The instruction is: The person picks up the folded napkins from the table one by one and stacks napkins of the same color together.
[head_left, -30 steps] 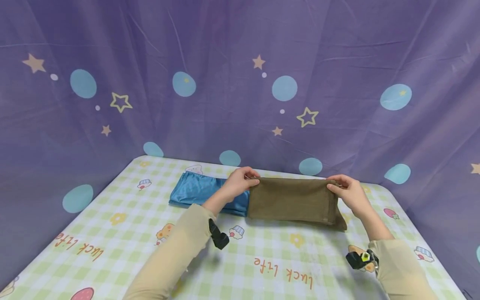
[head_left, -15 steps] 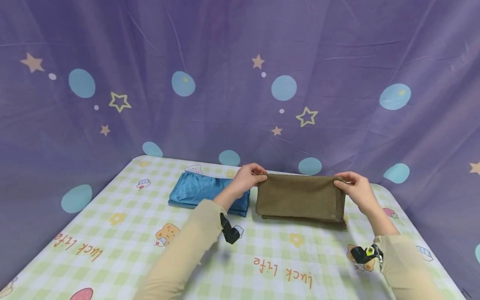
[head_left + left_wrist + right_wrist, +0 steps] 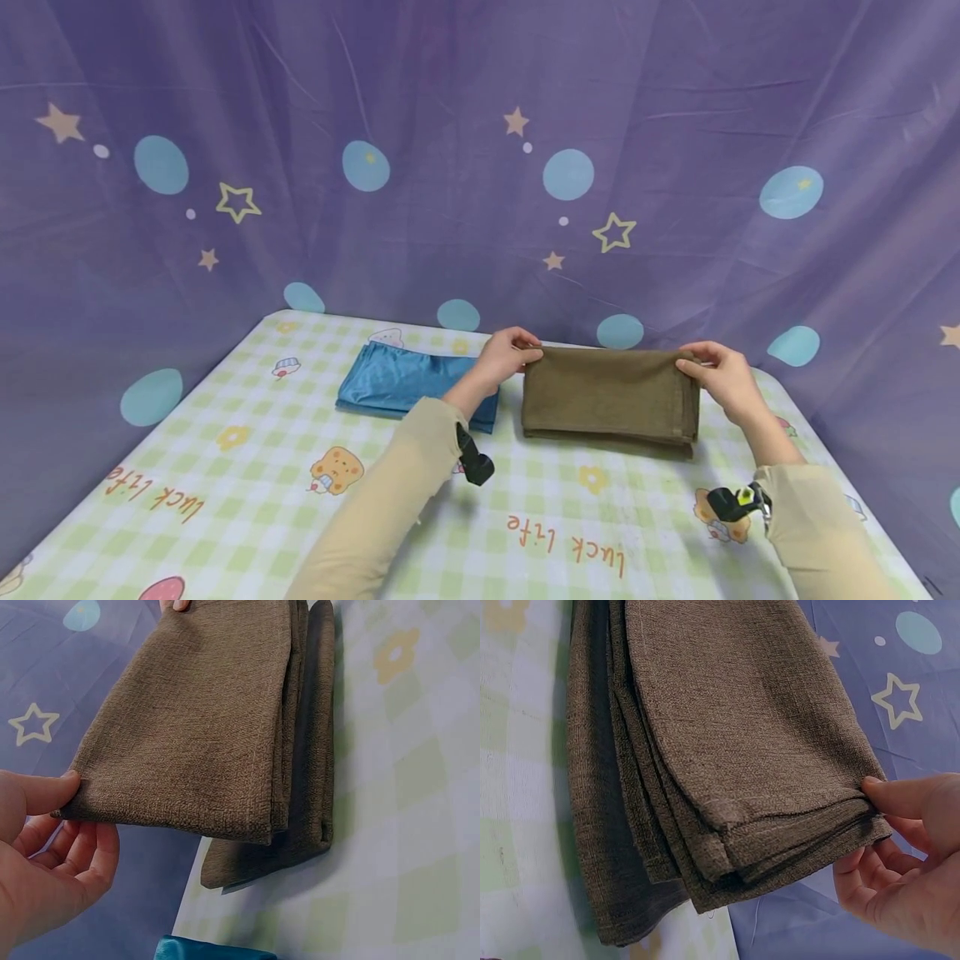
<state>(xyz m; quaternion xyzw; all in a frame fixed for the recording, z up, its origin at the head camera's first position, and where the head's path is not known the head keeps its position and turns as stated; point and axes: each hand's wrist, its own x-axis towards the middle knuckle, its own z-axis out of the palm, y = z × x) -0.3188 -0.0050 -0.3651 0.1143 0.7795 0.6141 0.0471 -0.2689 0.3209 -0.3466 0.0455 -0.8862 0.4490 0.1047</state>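
Note:
A brown woven cloth (image 3: 607,396), folded into several layers, is held up by its far edge above the table. My left hand (image 3: 506,357) pinches its far left corner between thumb and fingers. At the far right corner, my right hand (image 3: 723,379) pinches the stacked layers, whose hemmed edges show in the right wrist view. Below the raised part, the left wrist view shows a lower brown fold (image 3: 319,750) close to the tabletop; whether it joins the held part is hidden. Left of the brown cloth lies a folded shiny blue cloth (image 3: 405,379), partly behind my left forearm.
A green-and-white checked tablecloth (image 3: 285,533) with printed cartoons and lettering covers the table. Behind it hangs a purple curtain (image 3: 465,250) with stars and blue ovals, close to the table's back edge.
Both hands have shifted right with the brown cloth and risen slightly. A gap has opened between it and the blue cloth, which has stayed put.

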